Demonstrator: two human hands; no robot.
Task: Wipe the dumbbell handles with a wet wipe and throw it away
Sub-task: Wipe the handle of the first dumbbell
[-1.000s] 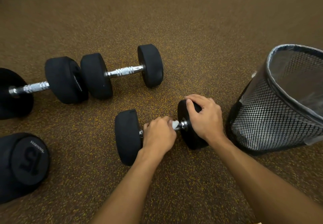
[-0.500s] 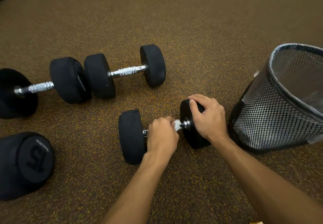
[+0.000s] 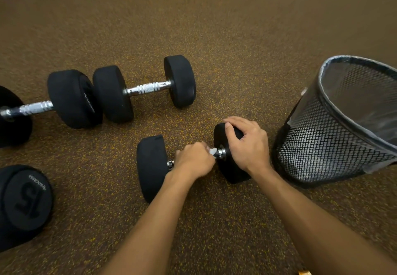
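A black dumbbell [image 3: 151,167] lies on the floor in front of me. My left hand [image 3: 193,161] is wrapped around its chrome handle, shut on a white wet wipe [image 3: 213,151] that peeks out at the thumb side. Most of the handle is hidden under that hand. My right hand [image 3: 247,143] grips the top of the dumbbell's right weight head [image 3: 231,171]. A black mesh bin [image 3: 335,137] with a clear liner stands just right of that hand.
A second dumbbell [image 3: 146,89] lies farther back, and a third dumbbell [image 3: 36,108] to its left, both with bare chrome handles. Another dumbbell marked 15 [image 3: 25,199] sits at the lower left. Brown speckled rubber floor [image 3: 214,38] stretches behind.
My left hand has slid slightly right along the handle with the wipe. My right hand stays on the weight head. The view has shifted a little.
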